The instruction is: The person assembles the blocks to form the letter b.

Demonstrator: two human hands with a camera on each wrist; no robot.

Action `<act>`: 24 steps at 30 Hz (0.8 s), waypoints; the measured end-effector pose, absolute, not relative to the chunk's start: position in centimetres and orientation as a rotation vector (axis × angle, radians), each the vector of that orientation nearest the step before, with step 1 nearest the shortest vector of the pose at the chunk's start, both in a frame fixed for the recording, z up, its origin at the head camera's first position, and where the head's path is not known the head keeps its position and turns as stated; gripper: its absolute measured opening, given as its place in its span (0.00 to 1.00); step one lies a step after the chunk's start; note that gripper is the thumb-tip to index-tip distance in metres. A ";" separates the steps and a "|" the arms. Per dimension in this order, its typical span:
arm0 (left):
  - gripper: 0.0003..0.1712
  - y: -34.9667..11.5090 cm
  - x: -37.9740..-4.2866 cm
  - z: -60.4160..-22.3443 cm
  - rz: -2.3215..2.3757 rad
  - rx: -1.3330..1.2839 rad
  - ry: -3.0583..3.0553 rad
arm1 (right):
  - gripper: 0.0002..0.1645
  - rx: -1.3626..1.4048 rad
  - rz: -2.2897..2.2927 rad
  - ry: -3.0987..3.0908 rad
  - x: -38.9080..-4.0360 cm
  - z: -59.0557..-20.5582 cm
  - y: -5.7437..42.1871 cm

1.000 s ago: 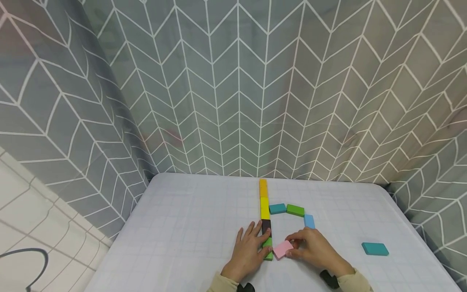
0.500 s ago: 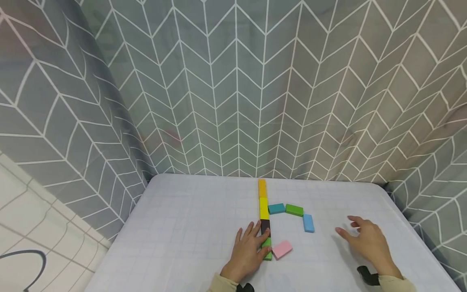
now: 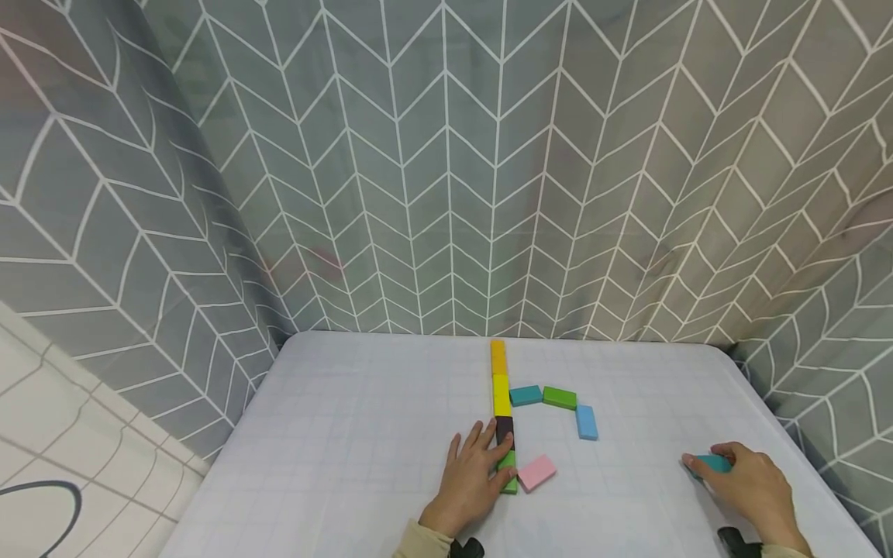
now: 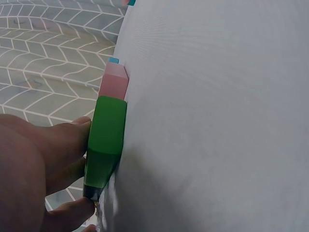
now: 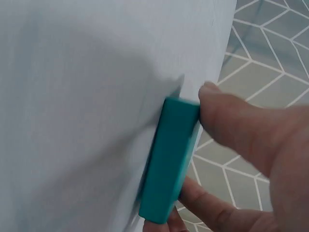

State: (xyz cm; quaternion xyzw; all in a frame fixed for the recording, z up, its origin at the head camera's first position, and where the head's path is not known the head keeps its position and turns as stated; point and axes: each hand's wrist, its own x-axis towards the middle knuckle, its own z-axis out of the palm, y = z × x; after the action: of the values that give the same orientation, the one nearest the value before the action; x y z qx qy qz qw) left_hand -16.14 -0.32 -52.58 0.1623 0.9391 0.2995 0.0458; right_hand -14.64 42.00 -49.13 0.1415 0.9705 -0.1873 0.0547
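My left hand (image 3: 469, 480) rests with spread fingers on the black block (image 3: 505, 431) and the lower green block (image 3: 508, 470), part of a straight column. In the left wrist view the green block (image 4: 107, 130) stands beside my thumb. At the table's right side my right hand (image 3: 756, 484) pinches a teal block (image 3: 715, 463) between thumb and fingers. The right wrist view shows that teal block (image 5: 169, 159) close to the white surface. A pink block (image 3: 537, 473) lies tilted, its corner right by the green one.
Above the black block the column continues with a yellow block (image 3: 501, 395) and an orange block (image 3: 498, 358). Another teal block (image 3: 525, 396), a green block (image 3: 560, 398) and a light blue block (image 3: 587, 422) curve out to its right. A patterned curtain (image 3: 446, 170) hangs behind the white table (image 3: 363, 418).
My right hand has let go of the pink block, moved right across the table and taken hold of the teal block. My left hand stays on the column.
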 end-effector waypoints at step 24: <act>0.30 -0.6 -16.2 -52.7 0.938 0.502 2.864 | 0.53 0.186 -0.640 3.055 -14.9 -48.9 33.0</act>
State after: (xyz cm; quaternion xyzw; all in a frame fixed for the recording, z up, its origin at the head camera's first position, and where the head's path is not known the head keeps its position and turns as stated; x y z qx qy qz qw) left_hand -16.17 -0.55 -52.69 0.1643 0.9366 0.3066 0.0432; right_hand -14.91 33.00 -48.88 0.0596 0.9770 -0.2046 0.0072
